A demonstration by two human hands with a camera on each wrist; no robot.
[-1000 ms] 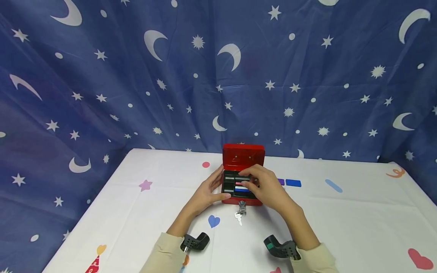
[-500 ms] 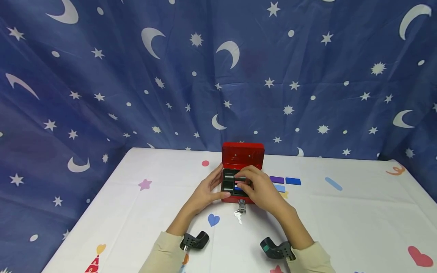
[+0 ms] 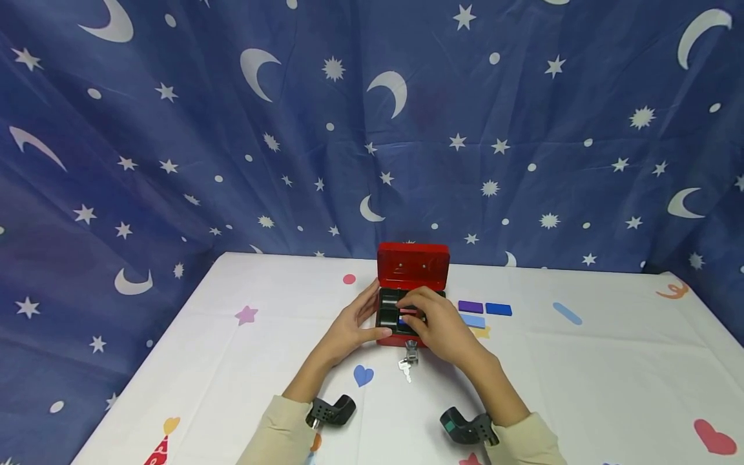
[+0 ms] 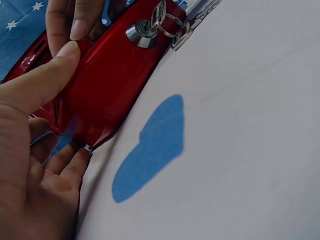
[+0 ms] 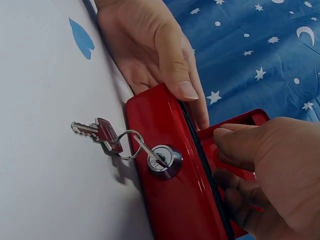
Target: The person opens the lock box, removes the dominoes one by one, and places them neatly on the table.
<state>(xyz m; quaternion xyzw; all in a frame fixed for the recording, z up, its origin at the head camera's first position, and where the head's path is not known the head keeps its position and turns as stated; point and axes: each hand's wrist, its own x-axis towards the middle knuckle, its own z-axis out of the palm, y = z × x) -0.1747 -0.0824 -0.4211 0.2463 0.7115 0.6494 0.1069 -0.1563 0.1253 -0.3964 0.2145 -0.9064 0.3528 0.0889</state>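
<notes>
A red cash box (image 3: 400, 340) stands with its lid (image 3: 413, 263) raised and a black compartment tray (image 3: 388, 301) inside. My left hand (image 3: 353, 328) grips its left end, thumb on the front top edge, fingers along the side. The fingers of my right hand (image 3: 444, 326) reach down into the tray's right part, bent around a pink strip (image 3: 409, 311); I cannot tell whether they pinch it. A bit of blue shows beside the thumb. In the right wrist view, a key sits in the front lock (image 5: 165, 161), with a second key (image 5: 102, 134) hanging from its ring.
Right of the box lie a purple block (image 3: 471, 307), a dark blue block (image 3: 498, 309) and a light blue block (image 3: 473, 321). A white cloth with printed shapes covers the table (image 3: 593, 374). Behind it hangs a blue curtain (image 3: 325, 161) with moons and stars.
My right hand has moved a little left over the tray, uncovering the purple and light blue blocks on the table. My left hand keeps its place on the box.
</notes>
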